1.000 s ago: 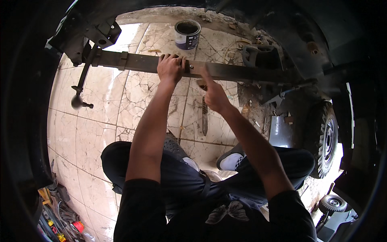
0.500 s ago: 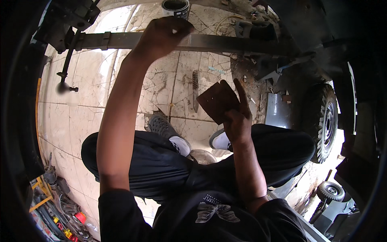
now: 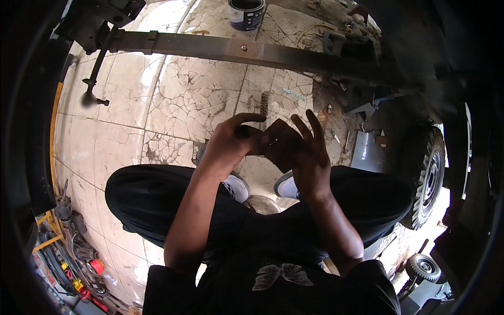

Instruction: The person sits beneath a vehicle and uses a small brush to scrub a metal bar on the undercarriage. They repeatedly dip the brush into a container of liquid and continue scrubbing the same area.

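A dark brown square sheet (image 3: 282,137), like worn sandpaper with a few tiny pale spots, is up in front of my knees. My right hand (image 3: 313,160) grips its right side, with two fingers raised apart from it. My left hand (image 3: 228,142) meets the sheet's left edge, its thumb side against it and the index finger stretched above; shade hides the fingers underneath. Beyond both hands a long metal beam (image 3: 210,48) crosses from left to right, with a small bright round spot on its upper face.
A paint bucket (image 3: 247,16) stands past the beam. On the cracked tile floor lies a narrow brush-like strip (image 3: 264,103). A rod with a ball end (image 3: 88,100) hangs at left. Tools (image 3: 79,278) lie at lower left; a treaded wheel (image 3: 428,176) stands at right.
My left hand has come back from the beam, down and toward me, to the sheet in my right hand. The view has shifted slightly, showing more of the bucket.
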A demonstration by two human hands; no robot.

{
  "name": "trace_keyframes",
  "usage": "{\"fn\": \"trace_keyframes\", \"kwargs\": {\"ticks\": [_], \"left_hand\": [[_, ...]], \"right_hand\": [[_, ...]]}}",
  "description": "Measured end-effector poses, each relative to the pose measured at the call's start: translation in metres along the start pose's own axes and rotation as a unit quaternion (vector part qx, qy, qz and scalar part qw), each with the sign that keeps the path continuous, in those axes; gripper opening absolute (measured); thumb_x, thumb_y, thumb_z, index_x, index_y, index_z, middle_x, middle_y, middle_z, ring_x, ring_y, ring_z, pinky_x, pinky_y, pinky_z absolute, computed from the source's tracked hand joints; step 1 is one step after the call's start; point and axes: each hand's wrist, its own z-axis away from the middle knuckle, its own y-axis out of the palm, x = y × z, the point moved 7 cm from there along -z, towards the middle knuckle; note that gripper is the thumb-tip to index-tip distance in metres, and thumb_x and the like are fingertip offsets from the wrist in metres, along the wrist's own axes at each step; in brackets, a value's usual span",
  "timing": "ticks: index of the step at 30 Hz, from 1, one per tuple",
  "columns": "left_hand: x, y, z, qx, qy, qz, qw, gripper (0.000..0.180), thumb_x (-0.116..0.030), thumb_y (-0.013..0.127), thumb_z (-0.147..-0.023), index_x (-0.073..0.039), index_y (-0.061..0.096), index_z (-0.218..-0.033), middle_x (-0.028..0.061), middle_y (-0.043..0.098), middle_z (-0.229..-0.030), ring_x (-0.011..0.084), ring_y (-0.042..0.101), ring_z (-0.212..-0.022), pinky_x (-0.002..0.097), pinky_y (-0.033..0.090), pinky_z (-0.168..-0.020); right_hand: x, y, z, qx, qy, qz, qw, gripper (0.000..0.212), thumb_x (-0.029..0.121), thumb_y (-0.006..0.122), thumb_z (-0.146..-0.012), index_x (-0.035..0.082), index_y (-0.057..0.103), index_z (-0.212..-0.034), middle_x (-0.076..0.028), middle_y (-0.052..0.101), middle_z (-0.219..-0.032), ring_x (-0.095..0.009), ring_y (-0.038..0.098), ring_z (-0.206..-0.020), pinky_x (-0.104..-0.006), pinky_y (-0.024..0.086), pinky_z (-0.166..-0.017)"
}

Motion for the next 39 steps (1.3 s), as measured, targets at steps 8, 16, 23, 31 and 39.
{"fn": "trace_keyframes", "kwargs": {"ticks": [8,16,23,31,39], "left_hand": [[-0.013,0.002,-0.002,-0.067,0.09,-0.245,0.963,0.044,0.0,0.079,-0.095,-0.001,0.066,-0.137,0.0118,0.075,-0.104,0.0176,0.076,-0.095,0.0324,0.066,-0.085],[-0.018,-0.004,-0.002,-0.077,0.127,-0.234,0.961,0.047,-0.002,0.078,-0.094,-0.005,0.067,-0.14,0.0145,0.079,-0.113,0.0215,0.079,-0.103,0.0342,0.063,-0.09],[-0.006,0.006,-0.009,0.019,0.095,-0.263,0.96,0.042,0.002,0.076,-0.095,-0.004,0.071,-0.136,0.0152,0.08,-0.118,0.0184,0.078,-0.105,0.0318,0.062,-0.092],[0.005,0.001,-0.017,-0.009,0.07,-0.299,0.952,0.036,0.005,0.075,-0.095,0.0,0.074,-0.13,0.0154,0.082,-0.11,0.0178,0.079,-0.101,0.0291,0.064,-0.09],[-0.003,0.007,-0.017,-0.031,0.084,-0.397,0.913,0.029,-0.011,0.079,-0.095,-0.001,0.079,-0.122,0.0146,0.083,-0.108,0.021,0.08,-0.099,0.0327,0.06,-0.086]], "right_hand": [[-0.024,0.005,-0.003,-0.026,0.097,-0.085,0.991,0.08,-0.01,0.072,-0.095,0.001,0.034,-0.163,-0.016,0.064,-0.141,-0.024,0.068,-0.126,-0.0355,0.06,-0.1],[-0.012,-0.004,-0.01,-0.002,0.06,0.036,0.998,0.078,-0.004,0.082,-0.091,-0.002,0.043,-0.159,-0.018,0.071,-0.137,-0.023,0.075,-0.117,-0.0368,0.062,-0.101],[-0.013,-0.004,-0.013,-0.024,0.082,0.031,0.996,0.056,0.0,0.084,-0.09,-0.008,0.062,-0.141,-0.022,0.062,-0.149,-0.024,0.074,-0.118,-0.0368,0.061,-0.103],[-0.027,-0.005,-0.011,-0.025,0.085,0.057,0.994,0.05,-0.003,0.083,-0.089,-0.007,0.067,-0.136,-0.021,0.054,-0.158,-0.025,0.075,-0.115,-0.0368,0.063,-0.099],[-0.007,-0.014,-0.019,0.009,-0.029,0.283,0.959,0.035,0.008,0.086,-0.087,0.008,0.081,-0.121,-0.019,0.078,-0.123,-0.031,0.065,-0.136,-0.0443,0.058,-0.104]]}}
